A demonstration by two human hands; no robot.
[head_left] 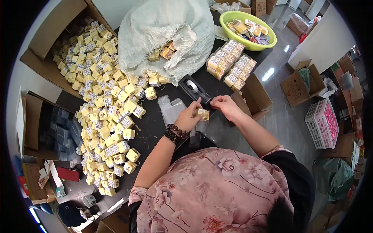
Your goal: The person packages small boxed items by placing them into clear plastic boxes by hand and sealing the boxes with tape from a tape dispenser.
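Note:
My left hand (189, 117), with beaded bracelets at the wrist, is closed round a clear plastic box (197, 134). A small yellow printed box (203, 113) shows at the top end of that clear box, beside my fingers. My right hand (227, 107) is pinched at the front end of a black tape dispenser (195, 91); whatever is between the fingertips is too small to make out. A white roll sits in the dispenser. Just left of my left hand, more clear plastic boxes (169, 110) lie on the black table (153, 134).
Many small yellow boxes (112, 116) spill from a carton (42, 29) over the table's left side. A white woven sack (155, 23) stands at the back. Filled clear packs (225, 58) and a green basin (247, 46) are at back right. An open carton (258, 97) is beyond my right hand.

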